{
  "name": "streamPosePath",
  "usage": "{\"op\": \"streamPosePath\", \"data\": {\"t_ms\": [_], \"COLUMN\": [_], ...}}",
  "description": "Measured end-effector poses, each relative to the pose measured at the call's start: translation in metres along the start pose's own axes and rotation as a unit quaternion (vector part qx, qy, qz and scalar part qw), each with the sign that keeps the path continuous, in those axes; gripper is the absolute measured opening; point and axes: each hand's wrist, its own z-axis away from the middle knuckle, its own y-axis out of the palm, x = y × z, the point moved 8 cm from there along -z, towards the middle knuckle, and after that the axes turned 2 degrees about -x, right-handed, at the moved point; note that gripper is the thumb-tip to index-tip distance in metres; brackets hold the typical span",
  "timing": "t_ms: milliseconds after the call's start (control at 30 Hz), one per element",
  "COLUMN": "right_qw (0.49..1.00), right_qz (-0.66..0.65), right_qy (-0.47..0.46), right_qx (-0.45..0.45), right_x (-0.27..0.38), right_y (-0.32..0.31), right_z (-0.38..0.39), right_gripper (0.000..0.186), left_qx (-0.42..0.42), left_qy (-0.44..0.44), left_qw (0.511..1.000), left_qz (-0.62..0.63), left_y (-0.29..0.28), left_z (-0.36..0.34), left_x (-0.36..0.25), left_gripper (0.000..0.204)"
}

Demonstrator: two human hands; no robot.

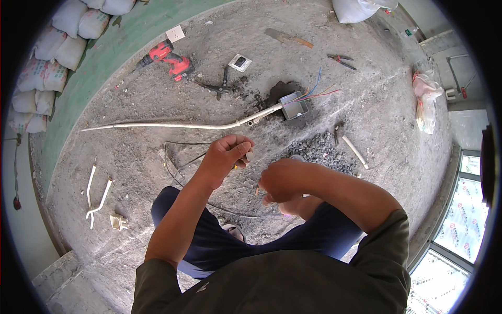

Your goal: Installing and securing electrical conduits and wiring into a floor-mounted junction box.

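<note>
My left hand is raised over the floor, its fingers pinched on a small pale-grey piece too small to name. A bit of yellow shows just under those fingers. Close on its right, my right hand is curled with the knuckles up, so whatever it may hold is hidden. A thin dark cable loops on the floor beside and beneath the left hand. Beyond both hands, a grey junction box sits in damp, dark mortar. Coloured wires stick out of it, and a long white conduit runs left from it.
Scattered over the dusty floor are a red cordless drill, pliers, red-handled pliers, a trowel and a white-framed switch. Conduit offcuts lie left, another offcut right, near rubble. Filled sacks line the left wall.
</note>
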Motion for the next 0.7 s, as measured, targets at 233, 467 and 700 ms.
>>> {"op": "streamPosePath", "data": {"t_ms": [233,467,700], "right_qw": [0.999,0.999,0.998], "right_qz": [-0.019,-0.015,-0.016], "right_qy": [0.023,0.007,0.000], "right_qx": [-0.031,-0.048,-0.063], "right_x": [-0.001,-0.001,-0.002], "right_y": [-0.013,-0.012,-0.011], "right_z": [0.004,-0.001,-0.005], "right_gripper": [0.036,0.038,0.037], "left_qx": [-0.004,-0.004,-0.004], "left_qy": [-0.006,-0.013,-0.016], "left_qw": [1.000,1.000,0.999], "left_qz": [0.007,0.020,0.034], "left_y": [-0.003,-0.008,-0.011], "left_z": [-0.001,-0.004,-0.006], "left_x": [0.001,0.005,0.008], "left_gripper": [0.021,0.019,0.019]}}
